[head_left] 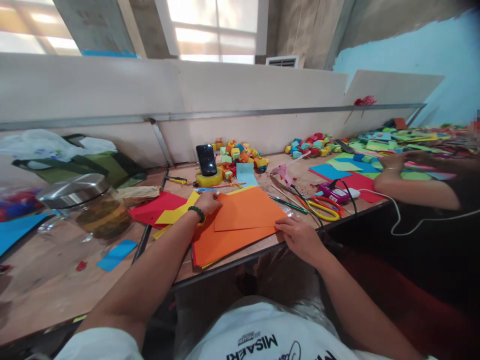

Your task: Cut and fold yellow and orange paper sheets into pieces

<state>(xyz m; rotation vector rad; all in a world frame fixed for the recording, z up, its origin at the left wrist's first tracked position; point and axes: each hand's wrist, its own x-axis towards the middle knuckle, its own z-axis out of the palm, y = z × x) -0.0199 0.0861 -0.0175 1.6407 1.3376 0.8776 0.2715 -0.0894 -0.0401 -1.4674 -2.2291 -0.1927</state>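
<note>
Step in hand, as judged: paper being handled/lined up. An orange top sheet (pixel 247 207) lies on a larger orange stack (pixel 213 247), set back from its front edge; red & yellow edges show below. The stack sits at the table's (pixel 123 290) front edge, b/w the hands. L hand (pixel 206 204): fingers curled at the top sheet's far L corner. R hand (pixel 303 237): fingertips laid at the R corner, thumb side hidden; whether either is pinched on paper or just resting can't be made out.

For squaring the pile, light, even pressure at both sides would be called for, w/ care nr the edge, as sheets could slip off.

Just R of the stack, room is cut by a green pen (pixel 288 204), scissors (pixel 325 218) & a pink glue gun (pixel 282 175), its cord trailing to the edge. Behind: phone (pixel 206 159) propped on tape (pixel 210 180), folded blocks (pixel 234 155). To L: yellow paper (pixel 176 212), red paper (pixel 150 210), lidded jar (pixel 93 212). Far R, a co-worker's hand (pixel 392 160) is seen amid coloured paper.
</note>
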